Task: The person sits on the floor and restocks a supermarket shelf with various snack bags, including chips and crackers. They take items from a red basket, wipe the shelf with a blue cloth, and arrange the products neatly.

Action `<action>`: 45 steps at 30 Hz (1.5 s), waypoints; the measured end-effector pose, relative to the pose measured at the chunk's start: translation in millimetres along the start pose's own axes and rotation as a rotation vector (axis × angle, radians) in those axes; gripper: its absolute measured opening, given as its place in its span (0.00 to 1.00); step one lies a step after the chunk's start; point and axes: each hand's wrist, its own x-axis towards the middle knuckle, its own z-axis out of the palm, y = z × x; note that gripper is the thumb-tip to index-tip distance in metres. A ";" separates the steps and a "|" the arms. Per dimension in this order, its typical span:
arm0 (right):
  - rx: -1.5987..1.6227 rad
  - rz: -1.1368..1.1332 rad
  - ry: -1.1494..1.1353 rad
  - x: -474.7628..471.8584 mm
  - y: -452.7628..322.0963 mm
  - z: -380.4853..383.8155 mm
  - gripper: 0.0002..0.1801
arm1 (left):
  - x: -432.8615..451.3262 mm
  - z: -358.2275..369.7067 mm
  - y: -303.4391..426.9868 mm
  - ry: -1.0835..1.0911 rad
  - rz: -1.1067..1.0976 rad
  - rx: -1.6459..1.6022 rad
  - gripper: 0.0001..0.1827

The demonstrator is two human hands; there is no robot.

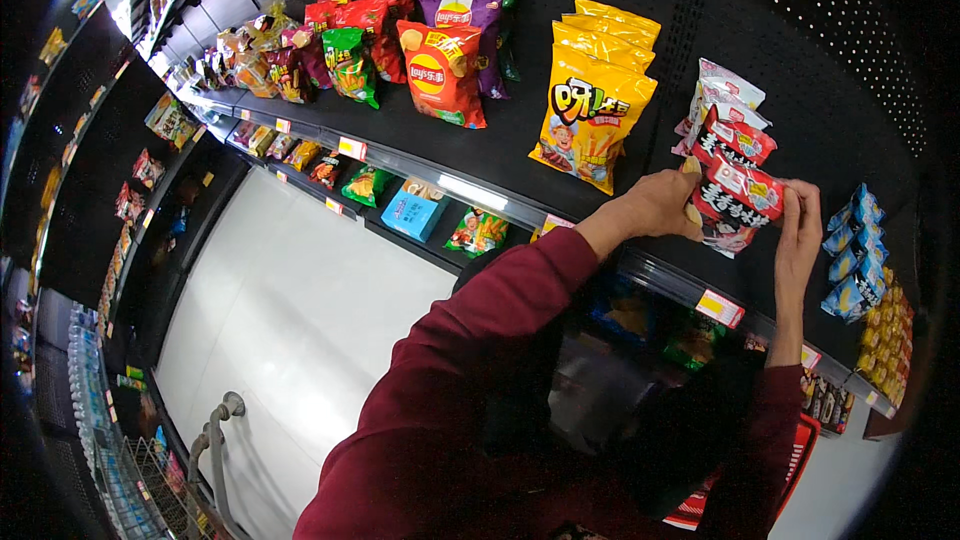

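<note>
My left hand [660, 202] grips the left edge of a red and black snack bag [739, 191] that bears writing. On the bag's right side, the fingers of my right hand [799, 217] hold its edge. The bag stands at the front of a short row on the black shelf [517, 146]. Right behind it is a like red bag [733, 141], with several pale pink and white bags [727, 86] farther back. My hands cover parts of the front bag's sides, and its lower end shows pink and white.
Yellow potato-snack bags [592, 109] stand left of my hands; an orange Lay's bag [441, 75] is farther left. Blue bags [855, 262] line the right. Price tags [720, 307] run along the shelf edge. Lower left, a grey metal rail [217, 457] rises from the floor [300, 277].
</note>
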 end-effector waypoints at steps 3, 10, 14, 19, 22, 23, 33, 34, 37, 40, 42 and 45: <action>0.055 0.062 -0.007 2.1 13.0 13.3 0.10 | 3.4 7.0 -9.8 -0.007 -0.048 -0.028 0.40; 0.111 0.197 0.000 -0.1 32.2 19.3 0.12 | 5.8 12.6 -26.8 -0.026 -0.040 -0.203 0.31; 0.225 0.302 -0.020 -5.7 35.6 19.2 0.21 | 6.5 10.6 -22.6 -0.067 -0.157 -0.183 0.27; 0.076 0.330 -0.231 -20.3 35.1 12.5 0.33 | 4.4 6.3 -16.8 -0.029 -0.171 -0.116 0.24; -0.053 0.370 -0.377 -30.6 35.5 13.6 0.34 | 5.2 6.7 -19.4 -0.056 -0.167 -0.118 0.25; -0.104 0.362 -0.408 -33.4 36.4 13.8 0.32 | 6.1 7.9 -20.5 -0.029 -0.144 -0.085 0.25; -0.096 0.292 -0.333 -33.0 52.4 19.4 0.29 | 10.5 11.3 -12.3 0.074 -0.129 -0.008 0.27; -0.092 0.297 -0.336 -33.5 53.0 19.4 0.30 | 10.6 11.1 -11.8 0.067 -0.144 0.011 0.27; -0.026 0.307 -0.323 -34.7 54.9 20.7 0.29 | 9.9 11.7 -13.4 0.109 -0.120 0.012 0.28; 0.035 0.308 -0.315 -33.7 58.9 23.7 0.28 | 9.8 13.7 -16.4 0.115 -0.132 0.016 0.27; 0.040 0.294 -0.310 -33.2 62.4 25.6 0.27 | 9.5 14.3 -17.9 0.124 -0.103 0.047 0.26; 0.017 0.308 -0.304 -33.3 66.7 26.2 0.29 | 10.0 14.6 -17.7 0.130 -0.095 0.086 0.25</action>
